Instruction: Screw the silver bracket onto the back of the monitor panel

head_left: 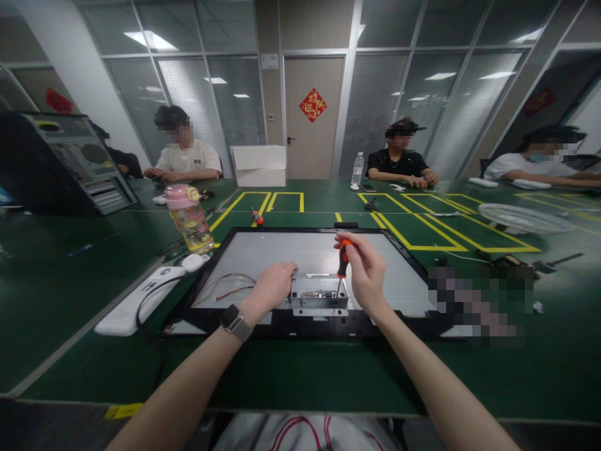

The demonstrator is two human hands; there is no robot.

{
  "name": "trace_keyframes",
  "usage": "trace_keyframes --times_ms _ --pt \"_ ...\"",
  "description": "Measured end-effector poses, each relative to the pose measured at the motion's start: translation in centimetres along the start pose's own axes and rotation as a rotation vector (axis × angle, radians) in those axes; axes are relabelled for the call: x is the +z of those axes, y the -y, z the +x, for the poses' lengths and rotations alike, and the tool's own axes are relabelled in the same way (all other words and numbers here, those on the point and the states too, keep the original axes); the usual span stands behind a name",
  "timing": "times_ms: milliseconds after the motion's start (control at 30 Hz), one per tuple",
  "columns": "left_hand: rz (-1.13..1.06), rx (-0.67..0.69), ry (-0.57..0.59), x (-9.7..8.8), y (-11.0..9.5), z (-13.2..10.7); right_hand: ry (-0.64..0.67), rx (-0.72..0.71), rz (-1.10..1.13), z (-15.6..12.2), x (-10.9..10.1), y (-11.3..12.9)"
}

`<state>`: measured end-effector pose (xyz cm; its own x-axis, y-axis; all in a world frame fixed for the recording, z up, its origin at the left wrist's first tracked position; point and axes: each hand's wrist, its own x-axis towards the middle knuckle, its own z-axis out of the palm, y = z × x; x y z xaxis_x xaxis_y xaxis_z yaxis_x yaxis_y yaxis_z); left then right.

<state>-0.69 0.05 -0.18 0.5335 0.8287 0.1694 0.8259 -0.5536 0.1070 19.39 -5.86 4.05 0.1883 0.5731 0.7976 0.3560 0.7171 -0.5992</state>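
Note:
A flat monitor panel with a black frame and a grey metal back lies on the green table in front of me. Near its front edge is a metal hinge bracket with a bar across it. My right hand is closed around a red and black screwdriver, held upright. The shaft points down at the right side of the bracket; its tip is too small to make out. At the bracket's left end, my left hand is closed on its edge, fingertips partly hidden. Thin wires lie left of that hand.
Left of the panel are a white power strip with a black cable and a pink-lidded bottle. A computer tower stands farther left. A round white grille and dark tools lie right. Several people sit across the table.

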Motion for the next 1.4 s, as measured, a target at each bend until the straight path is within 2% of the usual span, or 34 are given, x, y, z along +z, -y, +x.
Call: trace_keyframes --times_ms 200,400,567,767,967,1167,1400 --pt "-0.006 0.004 0.003 -0.05 -0.03 0.01 -0.073 -0.081 -0.145 -0.02 0.26 0.03" --pt "-0.003 -0.004 0.008 -0.12 -0.09 -0.03 0.02 0.005 0.006 -0.19 0.27 0.18" --pt "-0.004 0.002 0.001 -0.13 -0.14 -0.08 -0.085 -0.065 -0.146 -0.12 0.4 0.17" --pt "-0.011 -0.007 0.008 -0.05 -0.11 -0.06 -0.011 0.013 0.011 -0.33 0.25 -0.02" --pt "-0.022 -0.009 -0.003 -0.19 -0.21 -0.13 -0.097 -0.06 -0.126 -0.09 0.38 0.18" --pt "-0.007 -0.015 0.017 -0.34 -0.33 -0.11 -0.002 0.028 0.053 -0.31 0.2 0.1" --pt "-0.011 -0.009 0.011 -0.17 -0.22 -0.09 -0.066 -0.06 -0.098 -0.1 0.28 0.14"
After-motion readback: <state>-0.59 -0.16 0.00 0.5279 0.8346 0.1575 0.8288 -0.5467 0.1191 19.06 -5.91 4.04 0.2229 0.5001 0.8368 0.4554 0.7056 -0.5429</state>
